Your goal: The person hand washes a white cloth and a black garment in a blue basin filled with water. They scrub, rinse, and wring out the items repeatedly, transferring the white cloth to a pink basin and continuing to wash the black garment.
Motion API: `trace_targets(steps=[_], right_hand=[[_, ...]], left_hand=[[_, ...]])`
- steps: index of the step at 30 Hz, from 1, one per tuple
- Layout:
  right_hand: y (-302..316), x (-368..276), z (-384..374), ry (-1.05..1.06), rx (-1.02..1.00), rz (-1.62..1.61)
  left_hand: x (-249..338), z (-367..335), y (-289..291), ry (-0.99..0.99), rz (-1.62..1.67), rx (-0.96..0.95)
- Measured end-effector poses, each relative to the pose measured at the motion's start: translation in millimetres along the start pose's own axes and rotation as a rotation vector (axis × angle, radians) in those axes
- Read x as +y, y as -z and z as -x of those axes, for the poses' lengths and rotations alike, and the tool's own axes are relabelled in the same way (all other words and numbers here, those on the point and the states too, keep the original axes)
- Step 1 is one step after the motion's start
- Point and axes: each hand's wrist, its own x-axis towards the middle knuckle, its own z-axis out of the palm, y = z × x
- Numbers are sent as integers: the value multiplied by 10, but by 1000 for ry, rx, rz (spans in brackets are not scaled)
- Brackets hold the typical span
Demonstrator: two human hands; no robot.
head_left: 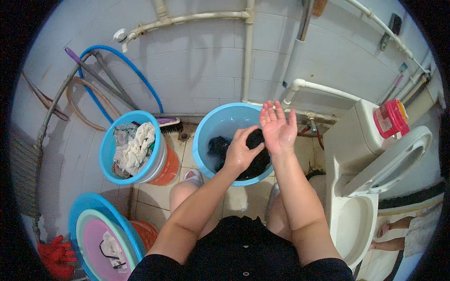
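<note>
A light blue basin (200, 161) holds water and dark cloth (218, 147). Over it my left hand (240, 152) curves its thumb and fingers round a bunch of black cloth (255, 138). Where that bunch meets the darker cloth below cannot be made out. My right hand (280, 130) is beside it, wet palm turned up and fingers stretched out, with nothing lying on it.
Left stands a blue-rimmed bucket (104, 161) of clothes, near a brush (169, 125). Stacked basins (89, 206) and a red glove (57, 257) sit lower left. A toilet (370, 220) with raised lid is right; another person's legs (393, 236) show beyond.
</note>
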Motion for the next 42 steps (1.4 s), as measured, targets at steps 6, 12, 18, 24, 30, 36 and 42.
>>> trace_targets(steps=[6,12,18,24,30,36,42], right_hand=[[34,-5,-29,31,74,12],[43,139,70,23,30,76],[65,159,102,14,30,105],[75,85,30,69,70,83],[53,170,96,9,-4,121],[52,137,66,87,-22,198],[45,146,25,88,-32,204]], left_hand=[[187,114,21,-33,-194,-33],[-33,-1,54,-69,-265,68],[-48,6,39,18,-246,57],[109,54,14,64,-207,-63],[10,-16,74,70,-227,-21],[9,79,11,55,-267,-74],[36,52,84,23,-306,-67]])
